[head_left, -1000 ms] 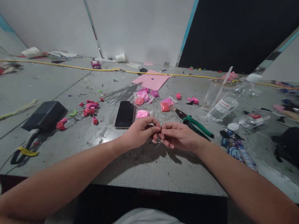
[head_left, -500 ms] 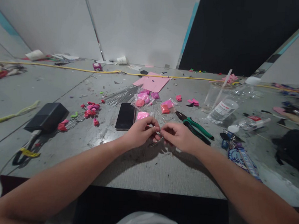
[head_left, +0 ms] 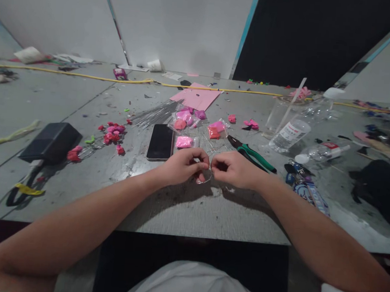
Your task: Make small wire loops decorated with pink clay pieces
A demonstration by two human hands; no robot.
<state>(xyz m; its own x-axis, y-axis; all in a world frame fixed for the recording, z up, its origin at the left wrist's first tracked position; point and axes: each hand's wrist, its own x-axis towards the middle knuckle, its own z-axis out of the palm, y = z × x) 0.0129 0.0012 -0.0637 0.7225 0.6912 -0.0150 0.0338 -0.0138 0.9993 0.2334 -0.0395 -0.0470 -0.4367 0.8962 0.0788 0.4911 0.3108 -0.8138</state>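
Note:
My left hand and my right hand meet over the near part of the table, fingertips nearly touching. Both are pinched on a thin silvery wire, which curves below the left fingers; its middle is hidden by the fingers. Straight thin wire ends stick up behind the hands. Just beyond lies a small bag of pink clay, with a black phone to its left. Green-handled pliers rest close to my right hand.
A bundle of straight wires lies near bagged clay and a pink sheet. Red clay pieces on wires and a black power adapter are at left. Bottles, a plastic cup and a lanyard are at right.
The view has tipped slightly down, so the table appears higher. My fingertips have parted a little, and the wire's curve sits differently below my left hand.

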